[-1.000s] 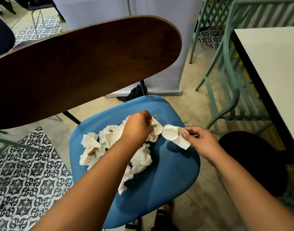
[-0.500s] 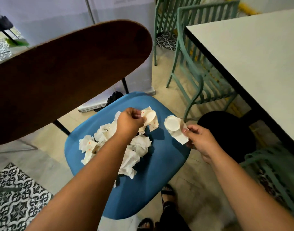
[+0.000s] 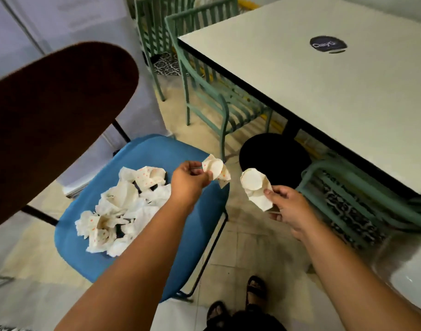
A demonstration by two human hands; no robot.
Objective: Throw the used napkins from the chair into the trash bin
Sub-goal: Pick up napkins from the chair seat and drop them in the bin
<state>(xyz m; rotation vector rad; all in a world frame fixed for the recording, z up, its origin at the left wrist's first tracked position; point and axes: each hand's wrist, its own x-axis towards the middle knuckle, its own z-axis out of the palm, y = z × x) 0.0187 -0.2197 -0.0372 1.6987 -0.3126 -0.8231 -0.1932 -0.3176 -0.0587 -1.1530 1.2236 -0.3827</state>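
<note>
1. Lifting clear of the heap, the left hand (image 3: 189, 181) now carries a crumpled white napkin with small orange dots (image 3: 215, 169) past the right edge of the blue moulded chair seat (image 3: 145, 149); a second ago that hand was still down among the pile.
2. The right hand (image 3: 288, 206) has swung outward with its own crumpled white napkin wad (image 3: 256, 187), which now hangs over the floor just short of the round black trash bin (image 3: 275, 158).
3. By my reading, both pieces are in transit and the drop is the next step; neither is above the opening yet.
4. Left hand: fingers and thumb curled, pinching the dotted napkin at its near edge, wrist bent toward the bin.
5. Right hand: thumb on top, fingers curled beneath, pinching the wad's lower end; something thin may poke out under the fingers, but it is too blurred to tell.
6. A loose pile of crumpled white napkins (image 3: 118, 211) remains on the seat, so most of the job is still ahead.
</note>
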